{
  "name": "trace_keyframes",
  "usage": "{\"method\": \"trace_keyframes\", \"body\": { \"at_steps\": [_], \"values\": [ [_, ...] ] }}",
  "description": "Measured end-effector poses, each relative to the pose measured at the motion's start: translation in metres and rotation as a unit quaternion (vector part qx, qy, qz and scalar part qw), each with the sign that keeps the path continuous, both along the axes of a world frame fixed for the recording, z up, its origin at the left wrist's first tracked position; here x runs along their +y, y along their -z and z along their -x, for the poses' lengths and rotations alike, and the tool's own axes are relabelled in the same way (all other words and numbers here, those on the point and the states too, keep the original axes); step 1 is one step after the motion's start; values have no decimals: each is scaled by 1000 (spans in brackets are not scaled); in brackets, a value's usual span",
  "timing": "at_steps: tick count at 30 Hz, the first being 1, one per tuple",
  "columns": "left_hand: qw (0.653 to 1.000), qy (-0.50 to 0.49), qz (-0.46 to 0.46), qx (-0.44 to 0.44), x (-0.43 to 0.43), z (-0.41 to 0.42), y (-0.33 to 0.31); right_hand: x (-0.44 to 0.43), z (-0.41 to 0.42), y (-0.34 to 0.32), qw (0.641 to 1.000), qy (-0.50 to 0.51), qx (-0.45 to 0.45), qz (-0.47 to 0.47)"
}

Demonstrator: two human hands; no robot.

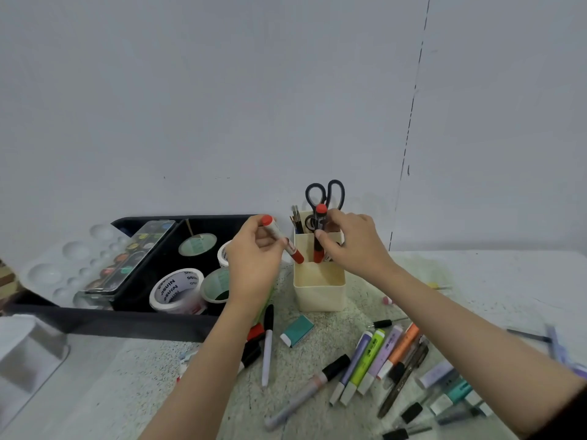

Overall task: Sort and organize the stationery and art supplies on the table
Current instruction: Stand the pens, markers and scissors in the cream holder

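Observation:
My left hand (254, 249) grips a red-capped white marker (282, 239), tilted, with its lower red end beside the cream pen holder (319, 293). My right hand (352, 239) holds a second red marker (320, 233) upright, its lower end inside the holder's middle compartment. Black-handled scissors (325, 195) and thin brushes (297, 219) stand in the holder's back compartment. The front compartment looks bare. Loose highlighters (374, 360), markers (305, 395) and a teal eraser (297, 330) lie on the mat in front.
A black tray (127, 323) at left holds tape rolls (178, 290), a watercolour set (133, 252) and a white palette (63, 262). A clear box (28, 354) sits at the near left. More pens and erasers (454, 392) lie under my right forearm. The wall stands close behind.

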State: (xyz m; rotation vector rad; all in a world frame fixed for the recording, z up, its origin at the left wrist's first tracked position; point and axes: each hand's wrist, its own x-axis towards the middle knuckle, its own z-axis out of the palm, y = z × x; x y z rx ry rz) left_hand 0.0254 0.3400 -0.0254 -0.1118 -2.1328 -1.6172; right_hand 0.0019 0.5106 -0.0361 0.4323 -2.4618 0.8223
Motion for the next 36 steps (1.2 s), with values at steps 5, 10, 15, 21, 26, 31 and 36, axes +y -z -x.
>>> {"method": "trace_keyframes", "body": {
  "at_steps": [5,10,15,21,26,31,36],
  "values": [
    [999,18,21,26,4,6,6,2,3,3,999,-1,33,-7],
    [996,47,56,48,9,7,6,2,5,10,1000,3,19,-13],
    [994,63,53,78,13,7,4,2,10,14,995,14,21,-94],
    [990,58,84,101,12,17,14,7,12,18,976,21,-41,-213],
    [982,75,158,76,14,28,26,7,9,19,983,35,-38,-176],
    [966,66,243,63,16,33,40,13,3,22,988,34,-23,-148],
    [961,45,265,68,17,34,46,18,-2,27,992,30,-20,-124]
  ]
}}
